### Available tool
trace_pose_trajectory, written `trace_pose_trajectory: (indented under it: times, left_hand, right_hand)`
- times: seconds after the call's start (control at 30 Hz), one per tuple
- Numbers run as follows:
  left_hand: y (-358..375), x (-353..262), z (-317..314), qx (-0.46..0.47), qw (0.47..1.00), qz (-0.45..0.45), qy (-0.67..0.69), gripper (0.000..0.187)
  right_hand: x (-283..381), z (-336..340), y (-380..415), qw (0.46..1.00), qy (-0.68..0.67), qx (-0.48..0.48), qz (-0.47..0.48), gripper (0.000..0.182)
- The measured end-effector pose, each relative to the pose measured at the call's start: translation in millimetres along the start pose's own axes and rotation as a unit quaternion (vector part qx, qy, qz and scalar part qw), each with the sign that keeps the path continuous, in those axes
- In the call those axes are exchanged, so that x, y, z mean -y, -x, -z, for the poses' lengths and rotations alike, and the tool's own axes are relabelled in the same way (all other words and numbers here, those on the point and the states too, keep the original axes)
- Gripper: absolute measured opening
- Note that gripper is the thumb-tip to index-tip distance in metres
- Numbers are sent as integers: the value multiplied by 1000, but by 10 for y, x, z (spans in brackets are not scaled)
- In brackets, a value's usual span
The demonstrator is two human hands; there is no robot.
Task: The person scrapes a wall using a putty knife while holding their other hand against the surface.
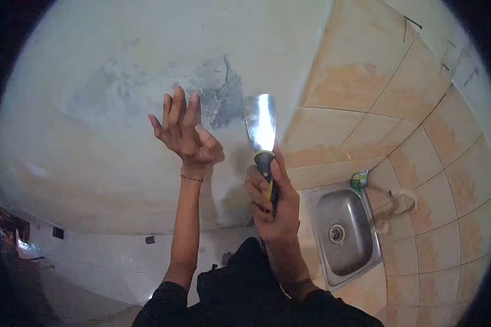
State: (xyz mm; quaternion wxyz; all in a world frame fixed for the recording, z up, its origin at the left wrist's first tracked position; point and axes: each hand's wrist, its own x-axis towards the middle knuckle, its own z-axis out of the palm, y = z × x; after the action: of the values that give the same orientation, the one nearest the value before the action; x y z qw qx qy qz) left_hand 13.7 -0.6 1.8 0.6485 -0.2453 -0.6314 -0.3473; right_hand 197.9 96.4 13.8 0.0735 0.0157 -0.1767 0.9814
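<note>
My right hand (273, 191) is wrapped around the black and yellow handle of a putty knife (261, 122), its shiny blade pointing up. The blade is just right of a damaged patch (229, 95) on the pale wall (147, 180), where paint has come away and grey shows. My left hand (184, 128) is raised in front of the wall at the patch's lower side, fingers spread and nothing in them. A thin dark bracelet (191, 178) circles the left wrist.
To the right, a steel sink (376, 256) with a drain is set in a tiled counter. A green packet (359, 180) stands at its back corner, near a pale tap (403, 201). Orange-beige tiles (453, 185) cover the right wall. Small dark objects (150, 240) lie low on the left.
</note>
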Motion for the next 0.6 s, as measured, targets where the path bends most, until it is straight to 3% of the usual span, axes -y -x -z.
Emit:
trace_pose_trajectory:
  times: [0.27, 0.43, 0.6]
  left_hand:
    - [24, 31, 6, 3, 1000, 0, -14, 56]
    - [46, 25, 2, 10, 1000, 7, -16, 55]
    - [55, 39, 12, 17, 1000, 5, -25, 54]
  right_hand:
    - [-8, 140, -117, 998, -41, 48, -9, 43]
    - [13, 6, -42, 1000, 16, -7, -1, 46]
    - [-11, -4, -91, 1000, 5, 21, 7, 47]
